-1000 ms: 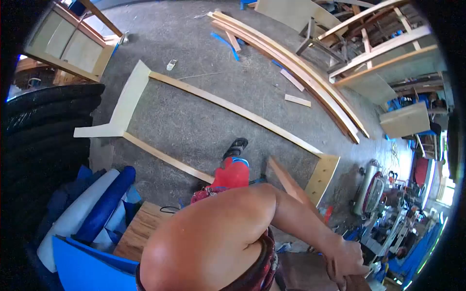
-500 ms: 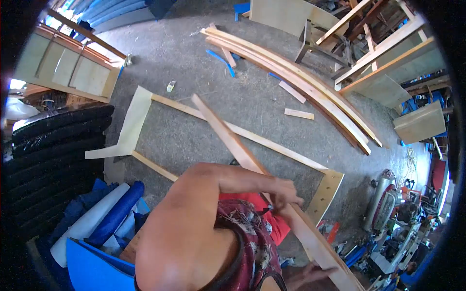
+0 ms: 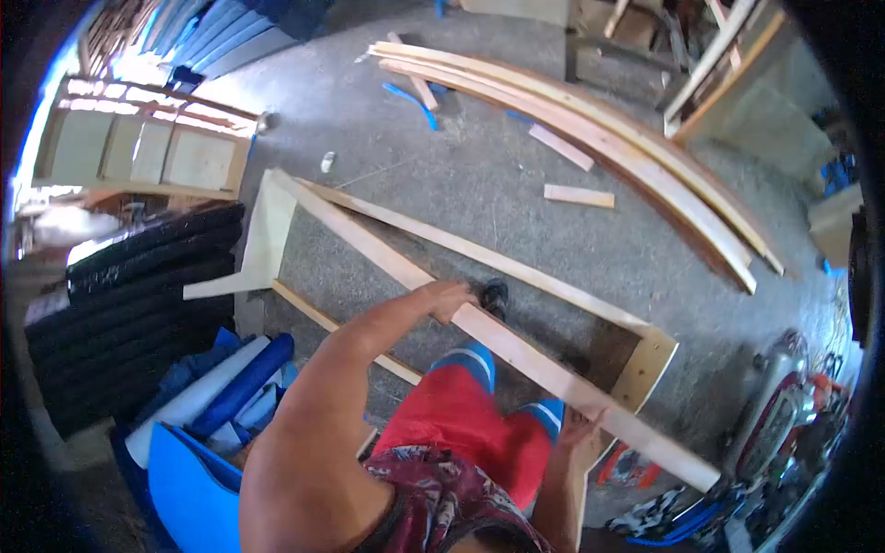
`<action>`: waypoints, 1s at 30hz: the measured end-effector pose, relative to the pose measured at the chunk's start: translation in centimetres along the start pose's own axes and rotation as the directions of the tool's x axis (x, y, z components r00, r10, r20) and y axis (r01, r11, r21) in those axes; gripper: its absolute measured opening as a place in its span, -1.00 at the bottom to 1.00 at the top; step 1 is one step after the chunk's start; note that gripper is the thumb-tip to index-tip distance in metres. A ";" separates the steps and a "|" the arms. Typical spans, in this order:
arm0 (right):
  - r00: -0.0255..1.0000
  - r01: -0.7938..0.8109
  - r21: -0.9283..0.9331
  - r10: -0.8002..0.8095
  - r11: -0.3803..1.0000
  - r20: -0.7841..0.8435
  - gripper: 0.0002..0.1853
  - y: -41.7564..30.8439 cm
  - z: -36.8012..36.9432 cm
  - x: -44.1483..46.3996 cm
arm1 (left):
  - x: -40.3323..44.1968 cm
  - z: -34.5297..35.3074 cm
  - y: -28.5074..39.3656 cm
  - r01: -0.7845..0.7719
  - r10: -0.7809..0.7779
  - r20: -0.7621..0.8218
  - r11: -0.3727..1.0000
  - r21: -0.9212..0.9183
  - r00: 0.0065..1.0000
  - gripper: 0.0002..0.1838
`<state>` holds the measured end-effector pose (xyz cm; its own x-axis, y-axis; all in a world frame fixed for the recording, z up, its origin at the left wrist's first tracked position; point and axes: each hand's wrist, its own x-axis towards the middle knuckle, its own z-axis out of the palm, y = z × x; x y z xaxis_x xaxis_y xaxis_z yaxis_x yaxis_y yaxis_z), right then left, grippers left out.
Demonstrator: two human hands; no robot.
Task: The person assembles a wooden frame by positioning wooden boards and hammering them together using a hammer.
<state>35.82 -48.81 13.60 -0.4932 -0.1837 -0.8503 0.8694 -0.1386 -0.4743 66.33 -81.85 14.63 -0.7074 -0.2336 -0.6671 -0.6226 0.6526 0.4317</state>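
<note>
A long pale board (image 3: pixel 516 350) slants across the view above a wooden frame (image 3: pixel 479 253) lying on the floor. My left hand (image 3: pixel 449 300) is wrapped round the board near its middle. Under the board's right part is my right hand (image 3: pixel 579 429), slightly blurred, palm up against its lower edge with fingers apart. The board's far left end lies over the frame's pale angled end piece (image 3: pixel 263 235). At the frame's right end is a short wide piece (image 3: pixel 643 370), close to the board.
Several long boards (image 3: pixel 590 129) lie on the floor beyond the frame, with a short offcut (image 3: pixel 579 195) near them. Blue and white rolls (image 3: pixel 207 392) and a stack of black padded pieces (image 3: pixel 129 323) are at left. An air compressor (image 3: pixel 774 415) stands at right.
The board has swung over the frame, its far end moving left. My left hand has moved left along with it, and my right hand has come up beneath it.
</note>
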 end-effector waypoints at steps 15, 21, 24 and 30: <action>0.984 -0.088 -0.483 0.150 0.871 0.092 -0.35 15.4 11.3 14.3 | 8.6 11.0 -27.1 0.408 -0.413 0.044 0.909 0.088 0.910 -0.21; 0.986 -0.082 -0.478 0.140 0.875 0.088 -0.26 20.4 14.7 19.5 | 10.0 13.2 -31.3 0.404 -0.400 -0.057 0.903 0.145 0.915 -0.13; 0.983 -0.099 -0.485 0.160 0.869 0.086 -0.22 20.9 14.2 22.1 | 12.5 13.9 -31.2 0.514 -0.521 0.004 0.845 0.147 0.854 -0.17; 0.965 -0.173 -0.409 0.237 0.896 0.111 -0.16 22.8 11.7 26.0 | 16.2 16.8 -32.0 0.471 -0.492 0.011 0.838 0.274 0.870 -0.26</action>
<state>42.48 -68.17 -16.69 -0.2732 -0.3184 -0.9077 0.8769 0.3056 -0.3711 80.44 -94.37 -20.19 -0.3055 -0.5171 -0.7995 -0.7635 0.6347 -0.1187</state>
